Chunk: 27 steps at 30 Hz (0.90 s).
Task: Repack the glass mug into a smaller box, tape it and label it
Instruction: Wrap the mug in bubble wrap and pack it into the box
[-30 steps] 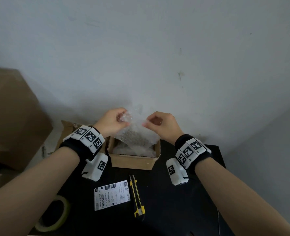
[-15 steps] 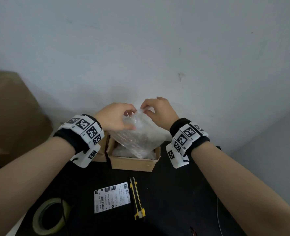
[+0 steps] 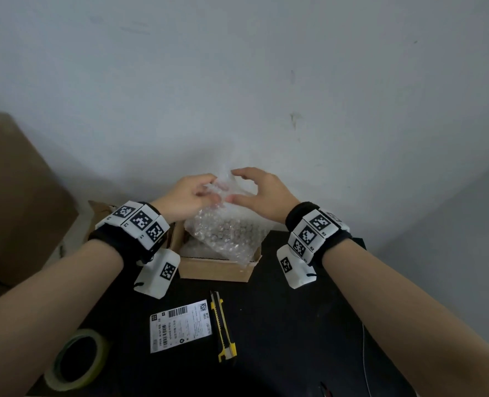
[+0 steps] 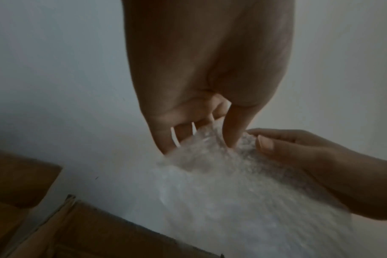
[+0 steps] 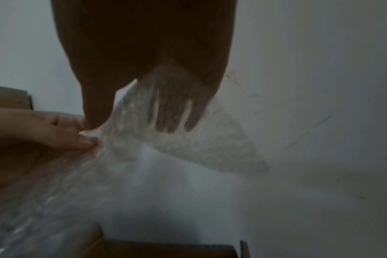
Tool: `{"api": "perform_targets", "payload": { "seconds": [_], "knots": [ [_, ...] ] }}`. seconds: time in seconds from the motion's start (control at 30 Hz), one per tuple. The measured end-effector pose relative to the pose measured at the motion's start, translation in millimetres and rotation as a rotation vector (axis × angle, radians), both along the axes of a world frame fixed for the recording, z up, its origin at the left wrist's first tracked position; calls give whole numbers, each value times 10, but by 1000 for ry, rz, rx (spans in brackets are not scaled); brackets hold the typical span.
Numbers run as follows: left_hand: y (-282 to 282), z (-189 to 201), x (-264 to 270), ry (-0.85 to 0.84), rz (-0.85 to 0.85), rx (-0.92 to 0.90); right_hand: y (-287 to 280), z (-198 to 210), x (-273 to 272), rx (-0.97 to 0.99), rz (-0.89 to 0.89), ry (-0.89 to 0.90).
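A bundle of clear bubble wrap (image 3: 226, 233) hangs over a small open cardboard box (image 3: 217, 267) at the back of the black table (image 3: 280, 325), its lower end inside the box. My left hand (image 3: 211, 193) pinches the wrap's top from the left. My right hand (image 3: 233, 186) holds the same top from the right, thumb in front and fingers behind the film. In the left wrist view the left hand (image 4: 201, 139) grips the bubble wrap (image 4: 232, 192). In the right wrist view the right hand (image 5: 132, 122) shows through the wrap (image 5: 188, 148). No glass mug can be made out.
A white shipping label (image 3: 180, 325) and a yellow utility knife (image 3: 223, 328) lie in front of the box. A tape roll (image 3: 77, 359) sits at the table's front left. A large cardboard box (image 3: 16, 196) stands to the left, a smaller one (image 3: 100, 207) behind my left wrist. A wall is close behind.
My hands, first apart on the wrap's top edge, came together above the box. The wrap went from a spread sheet to a gathered bundle.
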<state>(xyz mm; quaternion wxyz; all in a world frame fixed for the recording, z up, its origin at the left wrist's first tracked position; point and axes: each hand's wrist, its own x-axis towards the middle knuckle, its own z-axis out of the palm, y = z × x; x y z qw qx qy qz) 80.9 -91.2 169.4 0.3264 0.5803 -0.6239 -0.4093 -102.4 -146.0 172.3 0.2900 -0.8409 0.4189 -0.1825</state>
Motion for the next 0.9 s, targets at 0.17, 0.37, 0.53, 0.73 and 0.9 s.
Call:
{"api": "perform_targets", "payload": {
  "seconds": [0.17, 0.37, 0.53, 0.73, 0.9],
  "knots": [
    [-7, -151, 18, -211, 55, -112, -27, -165, 91, 95, 74, -64],
    [48, -65, 53, -224, 6, -98, -41, -131, 137, 254, 111, -108],
    [36, -221, 104, -9, 259, -19, -67, -203, 68, 50, -100, -69],
    [156, -587, -27, -105, 308, 179, 108, -490, 7, -146, -15, -7],
    [209, -747, -41, -101, 337, 294, 268, -746, -54, -129, 130, 232]
  ]
}}
